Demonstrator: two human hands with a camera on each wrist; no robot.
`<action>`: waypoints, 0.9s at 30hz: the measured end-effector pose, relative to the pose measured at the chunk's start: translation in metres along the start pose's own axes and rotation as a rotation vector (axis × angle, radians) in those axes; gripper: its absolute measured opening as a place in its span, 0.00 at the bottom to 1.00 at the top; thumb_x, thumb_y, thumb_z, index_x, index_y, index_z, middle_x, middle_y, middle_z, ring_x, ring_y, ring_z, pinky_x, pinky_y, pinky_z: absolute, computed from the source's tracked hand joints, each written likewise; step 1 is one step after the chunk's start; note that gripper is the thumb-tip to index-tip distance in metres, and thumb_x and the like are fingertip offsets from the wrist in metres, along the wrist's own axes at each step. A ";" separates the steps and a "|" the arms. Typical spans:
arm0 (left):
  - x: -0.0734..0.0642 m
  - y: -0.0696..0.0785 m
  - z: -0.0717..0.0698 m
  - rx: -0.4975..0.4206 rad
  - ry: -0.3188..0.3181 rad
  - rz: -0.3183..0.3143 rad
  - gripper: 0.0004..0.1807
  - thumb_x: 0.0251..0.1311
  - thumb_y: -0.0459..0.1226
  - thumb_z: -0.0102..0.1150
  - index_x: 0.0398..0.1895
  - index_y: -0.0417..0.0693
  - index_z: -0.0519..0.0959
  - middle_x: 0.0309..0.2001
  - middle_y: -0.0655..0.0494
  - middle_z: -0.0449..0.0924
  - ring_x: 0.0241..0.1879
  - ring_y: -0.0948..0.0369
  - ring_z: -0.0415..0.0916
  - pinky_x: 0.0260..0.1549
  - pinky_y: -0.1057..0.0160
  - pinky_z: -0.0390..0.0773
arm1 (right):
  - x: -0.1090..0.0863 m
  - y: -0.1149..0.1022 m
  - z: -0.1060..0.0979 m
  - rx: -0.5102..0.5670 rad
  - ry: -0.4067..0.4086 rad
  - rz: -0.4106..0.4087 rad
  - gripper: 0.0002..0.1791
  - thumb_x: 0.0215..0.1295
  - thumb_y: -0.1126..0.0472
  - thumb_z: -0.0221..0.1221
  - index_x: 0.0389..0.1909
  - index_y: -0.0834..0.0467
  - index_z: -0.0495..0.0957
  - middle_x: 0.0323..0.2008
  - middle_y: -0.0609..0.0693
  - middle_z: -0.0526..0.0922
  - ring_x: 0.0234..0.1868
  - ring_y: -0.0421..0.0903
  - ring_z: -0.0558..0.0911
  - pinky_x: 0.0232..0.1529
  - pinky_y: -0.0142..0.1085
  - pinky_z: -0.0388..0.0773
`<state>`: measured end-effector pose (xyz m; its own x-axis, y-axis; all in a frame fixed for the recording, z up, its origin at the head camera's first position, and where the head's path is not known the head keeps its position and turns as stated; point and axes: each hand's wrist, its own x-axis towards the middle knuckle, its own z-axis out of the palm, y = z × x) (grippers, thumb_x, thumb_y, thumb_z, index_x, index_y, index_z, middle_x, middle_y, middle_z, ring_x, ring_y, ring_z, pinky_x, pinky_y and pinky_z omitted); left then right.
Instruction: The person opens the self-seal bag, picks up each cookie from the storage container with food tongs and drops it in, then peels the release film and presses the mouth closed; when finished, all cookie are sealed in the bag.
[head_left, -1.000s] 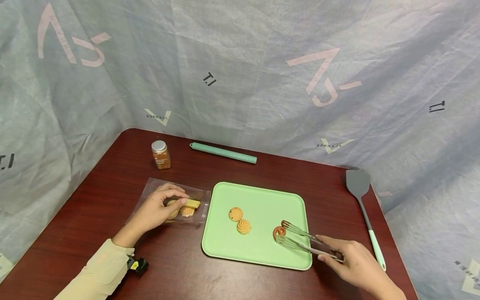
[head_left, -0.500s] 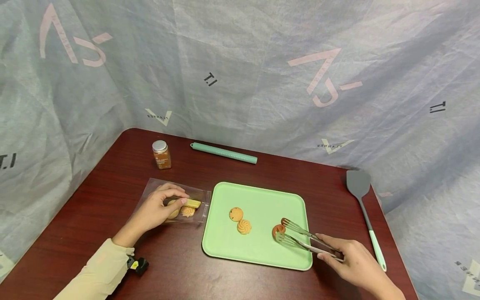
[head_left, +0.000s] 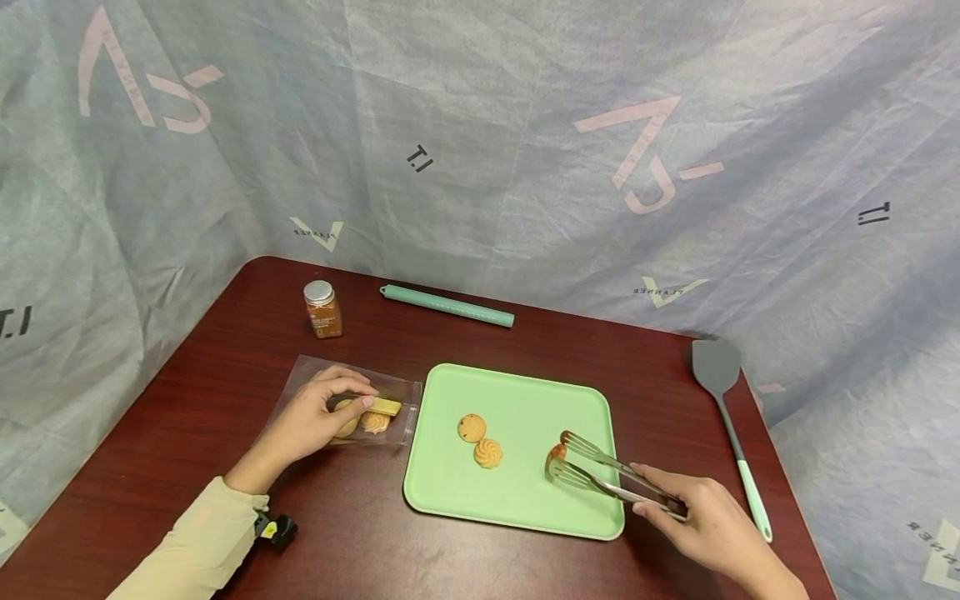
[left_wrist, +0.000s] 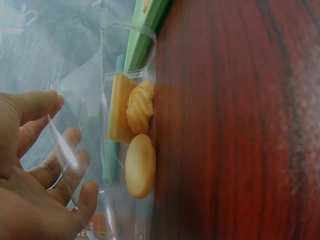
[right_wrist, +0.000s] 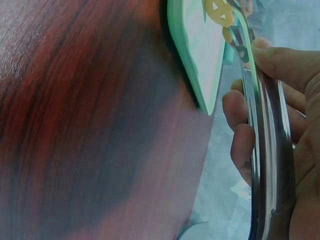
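Note:
My left hand [head_left: 313,415] pinches the upper film of a clear zip bag [left_wrist: 70,155] lying left of the tray. Inside are a rectangular biscuit [left_wrist: 119,107], a swirled cookie [left_wrist: 141,106] and a round cookie [left_wrist: 140,166]. On the right, my right hand [head_left: 708,521] grips metal tongs [head_left: 637,497], their slotted ends over the right part of the green tray [head_left: 517,515]. A brown pretzel-shaped cookie [head_left: 556,454] stands tilted at the tong tips, partly hidden by the near one. Its holes show in the right wrist view, where the pretzel-shaped cookie [right_wrist: 219,12] meets the top edge.
A round cookie [head_left: 472,428] and a swirled cookie [head_left: 487,453] lie side by side on the tray. Behind stand a spice jar [head_left: 323,310] and a green rod [head_left: 447,306] lying flat. A grey spatula [head_left: 717,371] lies along the table's right edge.
The pretzel-shaped cookie has tipped from lying flat to a steep tilt between the tong tips. The tongs have shifted slightly up and left. My left hand and the bag stay put.

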<state>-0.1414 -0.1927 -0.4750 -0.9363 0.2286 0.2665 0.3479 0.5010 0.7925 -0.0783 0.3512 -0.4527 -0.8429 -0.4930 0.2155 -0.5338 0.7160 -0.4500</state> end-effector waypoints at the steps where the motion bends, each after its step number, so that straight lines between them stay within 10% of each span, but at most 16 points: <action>1: 0.000 0.000 0.000 -0.001 0.001 0.001 0.04 0.65 0.35 0.68 0.41 0.45 0.88 0.49 0.53 0.80 0.53 0.55 0.74 0.50 0.56 0.73 | 0.001 0.000 0.000 0.004 0.001 -0.003 0.27 0.60 0.59 0.74 0.61 0.51 0.81 0.25 0.28 0.75 0.19 0.29 0.66 0.21 0.20 0.63; 17: -0.003 -0.003 -0.003 -0.011 0.017 0.033 0.04 0.64 0.32 0.69 0.40 0.44 0.87 0.50 0.46 0.80 0.53 0.54 0.74 0.50 0.59 0.72 | 0.051 -0.019 0.013 0.022 -0.005 -0.137 0.24 0.62 0.58 0.72 0.60 0.52 0.82 0.21 0.32 0.68 0.19 0.29 0.63 0.22 0.21 0.61; 27: -0.002 -0.003 -0.004 -0.007 0.001 0.015 0.05 0.67 0.38 0.67 0.42 0.48 0.88 0.51 0.53 0.79 0.55 0.53 0.73 0.51 0.49 0.72 | 0.118 -0.046 0.041 0.021 -0.064 -0.219 0.25 0.66 0.50 0.69 0.62 0.51 0.81 0.43 0.37 0.86 0.18 0.27 0.66 0.21 0.27 0.67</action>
<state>-0.1410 -0.1974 -0.4755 -0.9312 0.2349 0.2786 0.3611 0.4915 0.7924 -0.1506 0.2395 -0.4423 -0.7007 -0.6665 0.2545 -0.7014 0.5785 -0.4163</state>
